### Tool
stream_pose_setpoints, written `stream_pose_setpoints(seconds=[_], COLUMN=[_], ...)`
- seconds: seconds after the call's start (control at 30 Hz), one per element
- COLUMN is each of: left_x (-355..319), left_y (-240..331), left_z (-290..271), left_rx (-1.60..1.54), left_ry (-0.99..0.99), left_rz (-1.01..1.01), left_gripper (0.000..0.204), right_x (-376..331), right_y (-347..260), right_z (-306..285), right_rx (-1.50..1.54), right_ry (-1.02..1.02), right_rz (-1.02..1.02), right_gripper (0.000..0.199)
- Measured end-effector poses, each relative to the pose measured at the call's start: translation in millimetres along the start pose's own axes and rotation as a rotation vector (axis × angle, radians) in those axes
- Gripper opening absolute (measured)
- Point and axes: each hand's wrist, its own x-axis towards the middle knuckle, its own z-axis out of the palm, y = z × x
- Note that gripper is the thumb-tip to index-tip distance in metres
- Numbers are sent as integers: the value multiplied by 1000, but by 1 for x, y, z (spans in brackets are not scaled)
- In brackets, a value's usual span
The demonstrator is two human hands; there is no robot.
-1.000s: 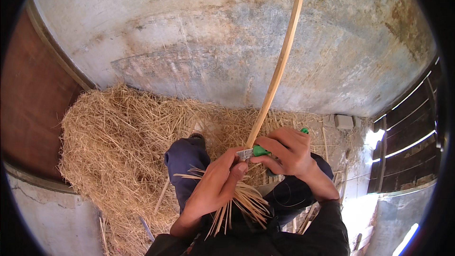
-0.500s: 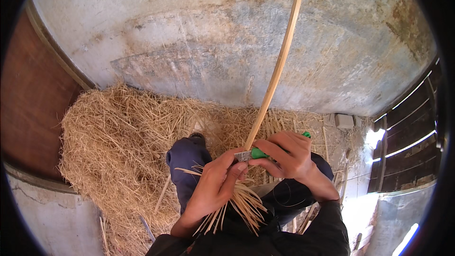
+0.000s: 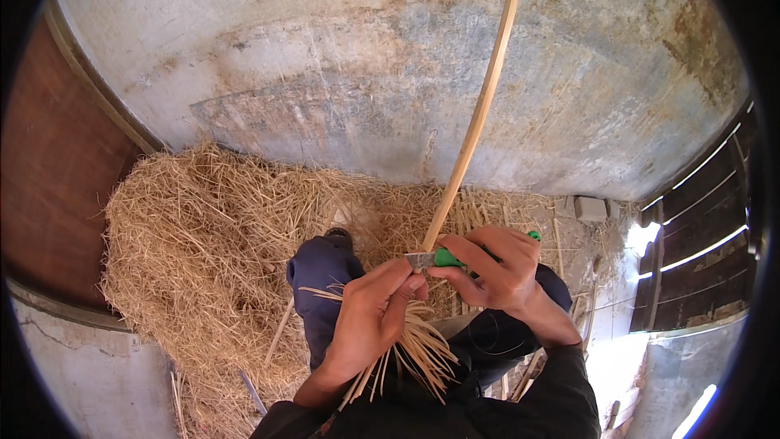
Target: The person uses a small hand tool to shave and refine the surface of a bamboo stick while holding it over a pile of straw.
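Rough, stained wall (image 3: 325, 97) stands behind. Squared wooden stick (image 3: 478, 122) rises just beyond the left hand (image 3: 370, 317), closed on thin splayed strips (image 3: 424, 348); right hand (image 3: 502, 270) grips smooth green-handled knife (image 3: 447, 258).

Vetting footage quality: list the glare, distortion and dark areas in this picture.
Head view: daylight burns white beside the dark slatted wall; head view: the long wooden strip looks bowed, perhaps partly from fisheye bending; head view: black vignette swallows the corners, and the black right sleeve shows little detail.

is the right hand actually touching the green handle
Touching: the head view shows the right hand gripping the green handle, with fingers curled around it.
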Motion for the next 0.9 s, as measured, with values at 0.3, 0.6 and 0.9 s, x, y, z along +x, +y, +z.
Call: stream_pose_setpoints(seconds=[0.3,0.6,0.9], left_x=[-2,-3,-2], left_y=[4,-7,3], left_z=[3,-2,1], left_rx=[14,29,-10], left_ry=[47,4,83], left_rz=[-8,69,6], left_gripper=[12,11,7], right_x=[3,7,11], right_y=[-2,-2,-3], right_z=[0,-2,-1], right_rx=[-9,-39,-68], right_ry=[29,34,59], right_rz=[-7,-20,-28], right_gripper=[37,40,37])
